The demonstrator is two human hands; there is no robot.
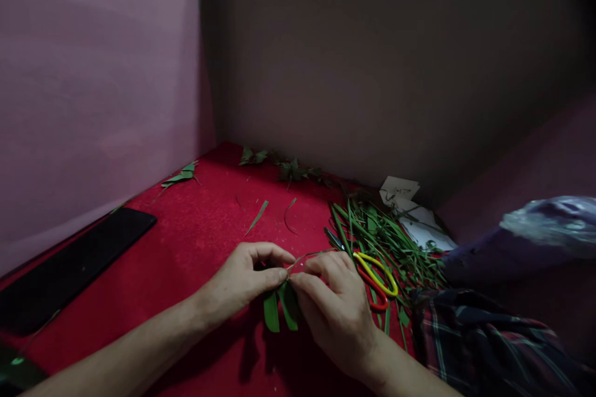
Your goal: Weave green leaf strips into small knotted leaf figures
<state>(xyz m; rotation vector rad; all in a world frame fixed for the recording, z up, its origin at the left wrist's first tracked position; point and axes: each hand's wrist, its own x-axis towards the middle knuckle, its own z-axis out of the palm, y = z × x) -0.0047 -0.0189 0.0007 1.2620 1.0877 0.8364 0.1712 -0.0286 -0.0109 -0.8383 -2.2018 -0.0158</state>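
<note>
Between my two hands, above the red surface point(195, 273), are broad strips of green leaf point(279, 311) that hang down from the fingertips. My left hand point(251, 273) pinches them at the top between thumb and index finger. My right hand point(333, 298) is closed at the same spot, its fingertips on a thin, stem-like strand point(305, 255) that arches between the hands. Scissors point(378, 276) with one yellow and one red handle lie just beyond my right hand, which hides part of them.
A heap of long green leaf blades point(386, 236) spreads to the right, beside white papers point(421, 223). Folded leaf pieces point(291, 170) lie along the back wall, another point(181, 175) at left. A black flat object point(74, 267) lies left; plaid cloth point(475, 341) and clear plastic point(554, 220) are right.
</note>
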